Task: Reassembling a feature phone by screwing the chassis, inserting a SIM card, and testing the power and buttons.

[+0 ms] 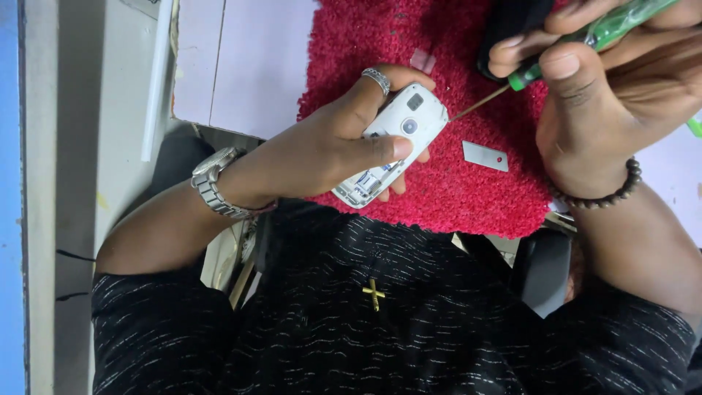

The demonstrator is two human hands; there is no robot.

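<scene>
Phone [395,143], small, light, hard and slippery, sat pinched by its sides in the left hand [329,143] while the right hand [607,95] pinched a thin screwdriver [585,40].

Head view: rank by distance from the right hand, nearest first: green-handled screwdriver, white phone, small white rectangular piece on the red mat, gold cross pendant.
1. Green-handled screwdriver: held in the right hand, top right.
2. Small white rectangular piece: on the red mat, just left of the right hand's wrist.
3. White phone: centre, held in the left hand.
4. Gold cross pendant: bottom centre, on the black shirt.

Phone repair bench, red work mat [439,183], screwdriver [585,40], opened handset [391,146] (back cover off)
</scene>
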